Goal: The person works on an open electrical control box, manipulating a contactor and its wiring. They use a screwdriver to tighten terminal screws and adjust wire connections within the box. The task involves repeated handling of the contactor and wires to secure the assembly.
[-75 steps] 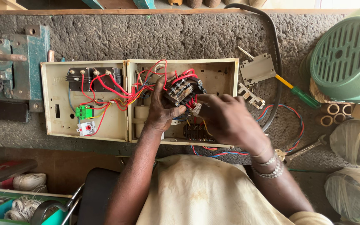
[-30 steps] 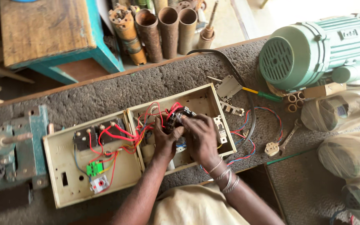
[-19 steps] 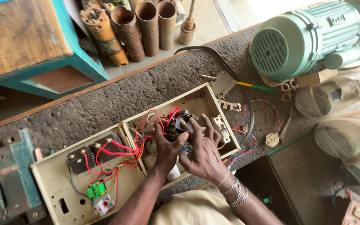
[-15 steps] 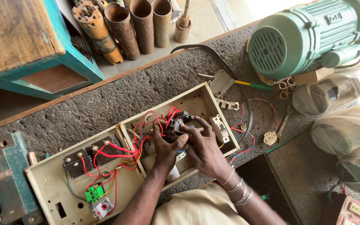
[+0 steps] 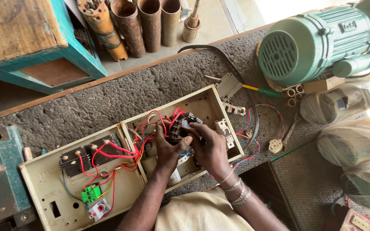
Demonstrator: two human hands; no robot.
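At the lower middle of the frame, the person's left hand (image 5: 168, 147) and right hand (image 5: 208, 147) meet inside the right half of an open cream control box (image 5: 202, 96) lying on the rough grey desk (image 5: 120, 96). Both hands are curled closed around a dark switching block (image 5: 183, 126) wired with red leads (image 5: 120, 149), the left thumb pressing its side and the right fingers wrapped over its lower edge. The step in hand looks like seating or freeing this block among its wires; the next move probably calls for a steady grip from one hand while the other works a terminal, keeping the leads from snagging. In the left half of the box sit a green connector (image 5: 91, 192) and a red push-button (image 5: 99, 209). Farther off, toward the upper right, a screwdriver (image 5: 260, 90) lies beside a large green motor (image 5: 317, 38), and rusty pipes (image 5: 138, 23) stand along the top.
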